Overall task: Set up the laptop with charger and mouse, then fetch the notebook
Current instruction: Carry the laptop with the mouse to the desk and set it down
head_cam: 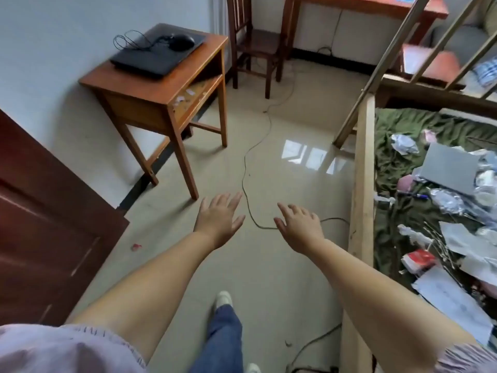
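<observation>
2 hands, left hand (219, 220) & right hand (300, 228), both spread, empty; 1 closed laptop (150, 56) w/ 1 mouse (181, 41).

The laptop (157, 53) is matte black, and the mouse (181, 41) on its lid and the looped cable (129, 41) are black too. The small table (172, 95) under them is orange-brown wood. The door (45, 227) is dark reddish brown, the wall (53, 49) pale bluish white, and the floor (242, 162) glossy beige. A dark cord (246, 168) crosses it. The sleeves (61, 351) are pale lilac, the trouser leg (223, 337) blue denim, the shoe (223, 298) white. The bedding (398, 162) is olive green, strewn with white papers (454, 297), a grey board (447, 168) and what looks like a red-and-white packet (418, 261).
</observation>
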